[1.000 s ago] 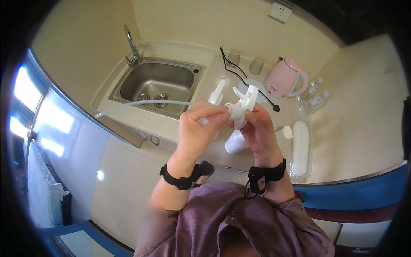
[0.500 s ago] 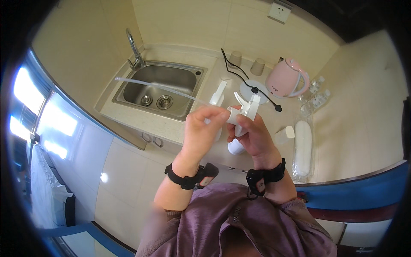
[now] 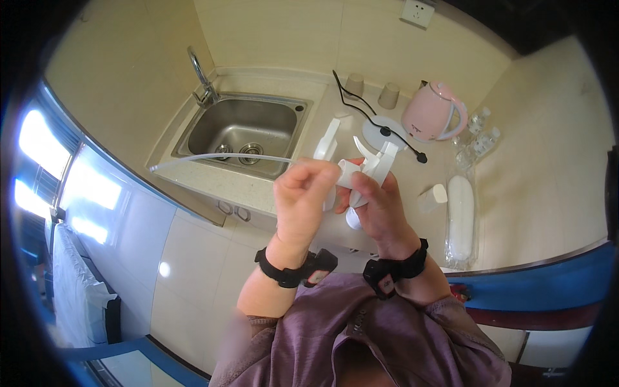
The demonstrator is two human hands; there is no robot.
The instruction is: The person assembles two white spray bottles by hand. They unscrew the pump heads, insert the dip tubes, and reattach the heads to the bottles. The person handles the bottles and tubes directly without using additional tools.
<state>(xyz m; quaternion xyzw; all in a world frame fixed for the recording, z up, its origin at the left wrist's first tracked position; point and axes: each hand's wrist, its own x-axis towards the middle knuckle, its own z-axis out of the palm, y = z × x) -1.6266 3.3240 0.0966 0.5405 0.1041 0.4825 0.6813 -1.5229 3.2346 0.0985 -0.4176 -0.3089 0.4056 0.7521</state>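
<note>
A white trigger spray head is held up over the counter, its long clear dip tube reaching left across the sink's front edge. My right hand is closed around the spray head's body, thumb on its side. My left hand pinches the collar end where the tube leaves it. Behind my hands another white spray-type piece stands on the counter, its lower part partly hidden. A white rounded thing shows under my right hand, mostly covered, so I cannot tell its kind.
A steel sink with a tap lies to the left. A pink kettle, its base with a black cord, two cups and clear bottles stand behind. Nearer right are a white container and a wrapped white roll.
The dip tube's free end has swung toward me and down, from over the sink to its front left. The spray head stays between both hands, with slight shifts of my grip.
</note>
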